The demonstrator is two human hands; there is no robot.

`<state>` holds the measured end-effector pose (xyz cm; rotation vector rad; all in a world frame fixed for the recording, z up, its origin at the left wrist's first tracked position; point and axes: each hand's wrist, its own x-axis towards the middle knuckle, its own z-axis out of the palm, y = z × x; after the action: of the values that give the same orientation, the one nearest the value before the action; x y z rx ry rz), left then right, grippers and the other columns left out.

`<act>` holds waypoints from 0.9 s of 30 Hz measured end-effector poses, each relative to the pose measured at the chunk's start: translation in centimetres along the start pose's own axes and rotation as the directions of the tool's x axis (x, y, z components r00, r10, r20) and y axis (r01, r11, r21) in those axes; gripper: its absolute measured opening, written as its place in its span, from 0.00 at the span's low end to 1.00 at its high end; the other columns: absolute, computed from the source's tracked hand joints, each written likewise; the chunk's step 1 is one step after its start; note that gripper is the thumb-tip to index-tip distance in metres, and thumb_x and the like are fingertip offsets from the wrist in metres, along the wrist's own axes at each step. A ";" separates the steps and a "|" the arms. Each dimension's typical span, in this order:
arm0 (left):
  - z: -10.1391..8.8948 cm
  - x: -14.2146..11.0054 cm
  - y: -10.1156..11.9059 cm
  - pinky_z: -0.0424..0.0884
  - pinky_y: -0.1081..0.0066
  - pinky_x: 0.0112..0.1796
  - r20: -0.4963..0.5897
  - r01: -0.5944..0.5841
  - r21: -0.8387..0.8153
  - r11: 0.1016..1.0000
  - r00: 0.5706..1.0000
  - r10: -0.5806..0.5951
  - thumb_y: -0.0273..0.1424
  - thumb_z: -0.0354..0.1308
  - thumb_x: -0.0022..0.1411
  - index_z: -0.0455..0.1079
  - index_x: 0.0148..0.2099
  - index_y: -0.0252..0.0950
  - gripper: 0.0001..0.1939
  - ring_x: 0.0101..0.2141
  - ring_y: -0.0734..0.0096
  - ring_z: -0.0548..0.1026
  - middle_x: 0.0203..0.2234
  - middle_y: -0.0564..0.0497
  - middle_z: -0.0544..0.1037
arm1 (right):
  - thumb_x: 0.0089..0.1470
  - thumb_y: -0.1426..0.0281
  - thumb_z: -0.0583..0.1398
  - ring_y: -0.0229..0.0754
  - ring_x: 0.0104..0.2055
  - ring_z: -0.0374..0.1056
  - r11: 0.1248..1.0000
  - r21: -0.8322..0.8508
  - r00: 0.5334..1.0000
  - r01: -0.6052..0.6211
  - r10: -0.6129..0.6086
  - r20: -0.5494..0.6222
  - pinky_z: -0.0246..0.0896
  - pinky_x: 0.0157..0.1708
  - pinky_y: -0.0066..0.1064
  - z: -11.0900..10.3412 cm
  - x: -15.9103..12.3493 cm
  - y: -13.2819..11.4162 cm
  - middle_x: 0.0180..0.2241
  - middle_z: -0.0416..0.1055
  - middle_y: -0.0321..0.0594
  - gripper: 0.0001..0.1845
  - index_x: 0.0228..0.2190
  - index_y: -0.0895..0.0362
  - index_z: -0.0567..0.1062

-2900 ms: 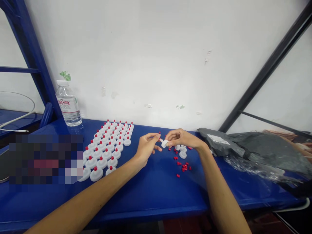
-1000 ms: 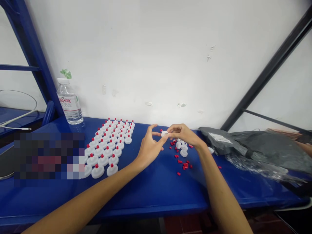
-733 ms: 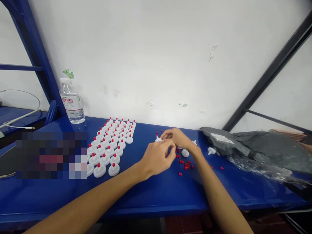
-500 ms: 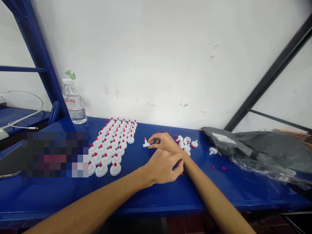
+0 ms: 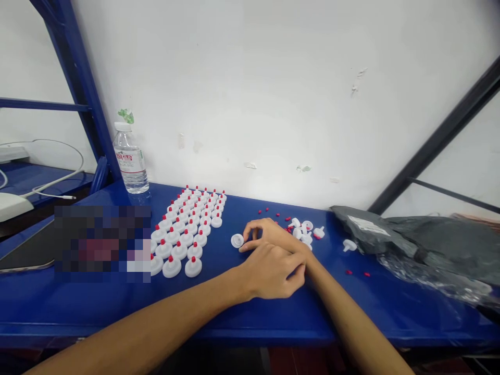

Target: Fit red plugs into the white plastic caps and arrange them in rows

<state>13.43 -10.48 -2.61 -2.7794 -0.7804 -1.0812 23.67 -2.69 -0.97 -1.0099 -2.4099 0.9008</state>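
My arms are crossed, with the left forearm lying over the right one. My right hand point(image 5: 263, 233) pinches the rim of a white nozzle cap point(image 5: 237, 240) between thumb and fingertips, its round face turned towards me. No red tip shows on that cap from here. My left hand point(image 5: 275, 272) is closed, thumb and forefinger pressed together beside the right wrist; whatever they hold, if anything, is hidden. To the left stand rows of white caps point(image 5: 179, 250) with red tips, upright. Behind my right hand lies a loose heap of white caps point(image 5: 302, 233) among small red tips point(image 5: 288, 219).
A water bottle point(image 5: 133, 164) stands at the back left against the wall. Grey plastic bags point(image 5: 410, 234) cover the right of the blue table point(image 5: 219, 317). One stray white cap point(image 5: 349, 245) and two red tips point(image 5: 367, 274) lie before them. A blurred-out patch point(image 5: 101, 245) hides things at left.
The cap in my right hand has turned: its red tip pointed up before, and now its round face shows. The view has shifted slightly; my left hand keeps its closed pose.
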 end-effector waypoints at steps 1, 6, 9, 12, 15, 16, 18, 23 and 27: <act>0.0 0.0 0.0 0.57 0.68 0.25 0.004 -0.001 -0.001 1.000 1.000 0.001 0.32 0.52 0.65 0.75 0.36 0.36 0.11 0.23 0.67 0.74 0.23 0.51 0.78 | 0.47 0.56 0.71 0.39 0.28 0.69 1.000 0.005 1.000 0.008 -0.008 0.001 0.63 0.29 0.29 0.2 0.1 -0.1 0.27 0.76 0.35 0.16 0.27 0.55 0.78; 0.1 -0.1 0.0 0.58 0.68 0.26 0.012 -0.017 -0.007 1.000 1.000 0.017 0.33 0.53 0.64 0.74 0.34 0.35 0.11 0.22 0.68 0.73 0.21 0.51 0.76 | 0.51 0.54 0.68 0.38 0.29 0.68 0.998 0.056 0.999 0.036 -0.034 -0.024 0.63 0.31 0.29 0.9 0.3 -0.6 0.28 0.75 0.34 0.17 0.29 0.55 0.77; 0.1 0.0 0.0 0.58 0.68 0.26 0.004 -0.032 -0.017 0.999 0.999 0.032 0.32 0.54 0.63 0.73 0.32 0.35 0.10 0.21 0.68 0.72 0.21 0.51 0.76 | 0.51 0.54 0.68 0.38 0.28 0.68 0.998 0.059 0.996 0.008 -0.002 -0.095 0.62 0.30 0.29 1.1 0.3 -0.5 0.29 0.74 0.33 0.19 0.37 0.54 0.74; 0.1 0.0 0.1 0.58 0.68 0.25 -0.004 -0.036 -0.022 0.999 0.999 0.036 0.32 0.54 0.62 0.72 0.31 0.35 0.10 0.21 0.68 0.71 0.20 0.51 0.76 | 0.52 0.54 0.68 0.37 0.27 0.67 1.000 -0.020 0.992 -0.015 0.013 -0.122 0.60 0.30 0.28 1.3 0.5 -0.4 0.28 0.73 0.31 0.25 0.47 0.52 0.72; -0.1 0.0 0.2 0.55 0.68 0.24 -0.006 -0.027 -0.015 1.000 1.000 0.027 0.32 0.54 0.61 0.71 0.29 0.36 0.10 0.20 0.68 0.71 0.19 0.52 0.75 | 0.55 0.54 0.66 0.35 0.27 0.65 0.993 -0.113 0.994 0.016 -0.028 -0.102 0.58 0.29 0.27 1.5 0.7 -0.1 0.27 0.70 0.30 0.23 0.48 0.50 0.75; -0.1 0.0 0.2 0.55 0.68 0.24 -0.008 -0.024 -0.012 1.000 1.000 0.024 0.32 0.54 0.61 0.71 0.29 0.36 0.10 0.20 0.68 0.70 0.19 0.52 0.75 | 0.55 0.53 0.65 0.35 0.27 0.64 0.991 -0.131 0.994 0.030 -0.043 -0.097 0.57 0.29 0.27 1.6 0.8 0.0 0.27 0.70 0.30 0.22 0.48 0.50 0.76; -0.2 0.0 0.3 0.54 0.68 0.23 -0.009 -0.022 -0.009 1.000 1.000 0.022 0.32 0.54 0.61 0.72 0.29 0.36 0.10 0.19 0.69 0.70 0.18 0.52 0.74 | 0.55 0.52 0.65 0.35 0.28 0.63 0.986 -0.156 0.993 0.056 -0.071 -0.096 0.56 0.29 0.27 1.7 1.0 0.2 0.28 0.69 0.31 0.21 0.46 0.50 0.77; -0.3 0.1 0.3 0.55 0.68 0.23 -0.032 -0.045 -0.001 0.999 0.998 0.045 0.32 0.54 0.60 0.72 0.30 0.36 0.09 0.18 0.68 0.69 0.17 0.53 0.73 | 0.53 0.51 0.66 0.37 0.32 0.65 0.966 -0.236 0.984 0.103 -0.134 -0.121 0.58 0.33 0.29 2.0 1.1 0.7 0.33 0.70 0.34 0.22 0.46 0.49 0.77; -0.4 0.1 0.3 0.56 0.68 0.23 -0.043 -0.054 -0.001 0.999 0.998 0.054 0.31 0.54 0.60 0.72 0.30 0.36 0.08 0.19 0.69 0.70 0.17 0.53 0.73 | 0.54 0.51 0.65 0.39 0.35 0.67 0.949 -0.290 0.981 0.125 -0.161 -0.106 0.60 0.36 0.30 2.4 1.1 0.9 0.35 0.71 0.35 0.21 0.46 0.49 0.77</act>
<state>13.39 -10.82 -2.22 -2.7517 -0.6963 -1.1297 22.05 -2.43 -3.25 -0.9406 -2.5086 0.4348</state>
